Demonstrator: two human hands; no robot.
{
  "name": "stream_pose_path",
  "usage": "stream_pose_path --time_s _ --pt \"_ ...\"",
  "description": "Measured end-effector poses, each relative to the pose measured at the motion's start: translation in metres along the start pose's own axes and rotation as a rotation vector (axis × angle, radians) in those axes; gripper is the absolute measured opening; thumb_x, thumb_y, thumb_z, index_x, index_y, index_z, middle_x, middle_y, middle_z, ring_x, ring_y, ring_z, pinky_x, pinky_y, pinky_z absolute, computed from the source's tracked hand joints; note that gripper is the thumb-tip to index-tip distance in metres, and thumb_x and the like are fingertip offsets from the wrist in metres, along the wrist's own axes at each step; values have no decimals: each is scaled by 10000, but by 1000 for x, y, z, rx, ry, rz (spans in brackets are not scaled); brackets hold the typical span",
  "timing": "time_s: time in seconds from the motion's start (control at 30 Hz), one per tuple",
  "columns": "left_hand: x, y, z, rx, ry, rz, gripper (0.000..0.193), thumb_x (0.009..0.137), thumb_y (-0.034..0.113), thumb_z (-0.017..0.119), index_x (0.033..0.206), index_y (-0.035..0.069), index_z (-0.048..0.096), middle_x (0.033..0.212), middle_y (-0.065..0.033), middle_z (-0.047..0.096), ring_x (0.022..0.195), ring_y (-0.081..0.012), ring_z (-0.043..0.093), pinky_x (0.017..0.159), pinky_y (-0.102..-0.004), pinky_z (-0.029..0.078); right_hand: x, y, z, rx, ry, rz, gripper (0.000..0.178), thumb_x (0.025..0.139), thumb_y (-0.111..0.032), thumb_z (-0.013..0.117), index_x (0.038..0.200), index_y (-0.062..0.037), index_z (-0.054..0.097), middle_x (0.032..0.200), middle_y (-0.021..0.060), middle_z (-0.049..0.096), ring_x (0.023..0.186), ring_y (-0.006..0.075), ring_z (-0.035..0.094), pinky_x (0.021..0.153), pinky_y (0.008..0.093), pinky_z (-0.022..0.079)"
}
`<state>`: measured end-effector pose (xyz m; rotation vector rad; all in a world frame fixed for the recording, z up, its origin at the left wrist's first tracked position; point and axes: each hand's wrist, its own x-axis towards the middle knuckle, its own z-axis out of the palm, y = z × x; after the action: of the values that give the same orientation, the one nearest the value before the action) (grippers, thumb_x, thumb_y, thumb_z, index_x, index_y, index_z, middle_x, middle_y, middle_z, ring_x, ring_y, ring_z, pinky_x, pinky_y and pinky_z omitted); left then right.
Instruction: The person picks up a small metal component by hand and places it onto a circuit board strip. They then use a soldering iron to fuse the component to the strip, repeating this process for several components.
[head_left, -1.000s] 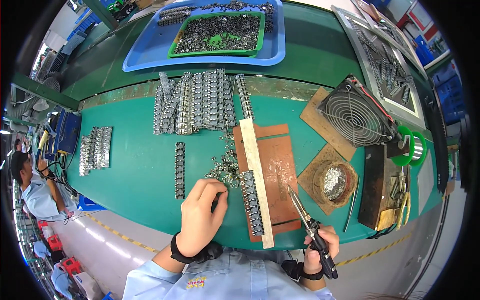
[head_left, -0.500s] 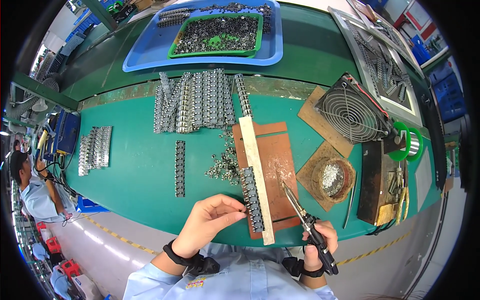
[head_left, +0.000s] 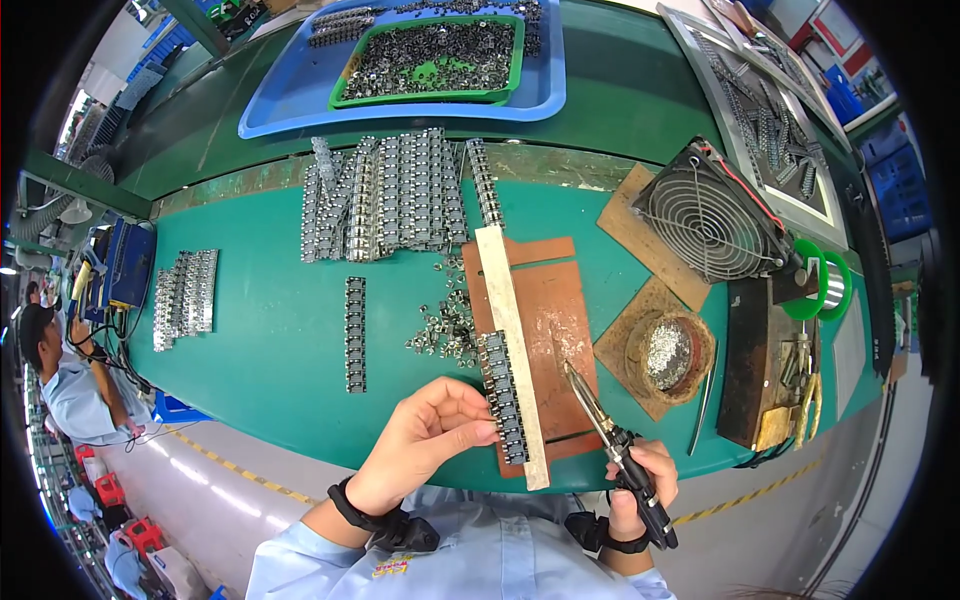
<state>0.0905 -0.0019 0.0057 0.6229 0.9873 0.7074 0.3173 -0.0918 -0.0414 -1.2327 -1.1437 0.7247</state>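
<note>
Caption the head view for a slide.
Left hand at a component strip beside a pale bar; right hand holding a soldering iron.

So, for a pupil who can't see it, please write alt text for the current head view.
A person's left hand is at the left edge of a dark segmented strip lying against a pale wooden bar, while the right hand holds a soldering iron over a brown board. The green workbench also bears small metal parts, a fan and a wire spool.

Black-and-silver strip (head_left: 504,398), green tabletop (head_left: 260,300)
</note>
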Motion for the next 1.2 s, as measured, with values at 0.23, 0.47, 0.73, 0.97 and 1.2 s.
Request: stream_pose_path --time_s 0.23,0.47,0.73,0.97,1.2 --pt "0 0 1 17 -17 5 155 807 -26 571 926 30 489 865 -26 567 816 -114 582 760 -250 478 -2 1 -1 -3 5 -4 442 700 -318 702 940 21 550 698 111 542 602 201 515 563 312 431" --pt "4 -6 -1 57 -36 40 121 827 12 571 922 23 497 845 -19 574 796 -94 576 725 -220 465 -4 3 -1 -19 -23 -5 500 719 -386 672 988 7 518 731 105 506 598 170 492 542 276 410" --pt "3 -1 -10 105 -161 -50 80 858 84 560 874 8 541 827 -23 590 752 -84 575 697 -209 464 -4 -3 4 -40 3 48 575 728 -473 628 1033 -6 489 784 92 445 590 140 449 526 241 371" --pt "1 0 -12 126 -199 -51 118 873 105 540 900 -9 549 834 -39 602 765 -95 580 705 -219 468 -5 -11 -9 -119 -107 -35 555 715 -440 658 1011 1 499 707 72 463 576 140 454 525 266 369" --pt "5 0 -14 136 -211 -58 159 887 122 524 939 -26 546 863 -57 604 793 -108 577 729 -238 474 11 -38 -12 -62 -340 -65 436 595 -207 786 915 -1 575 690 101 560 558 224 518 509 304 415"
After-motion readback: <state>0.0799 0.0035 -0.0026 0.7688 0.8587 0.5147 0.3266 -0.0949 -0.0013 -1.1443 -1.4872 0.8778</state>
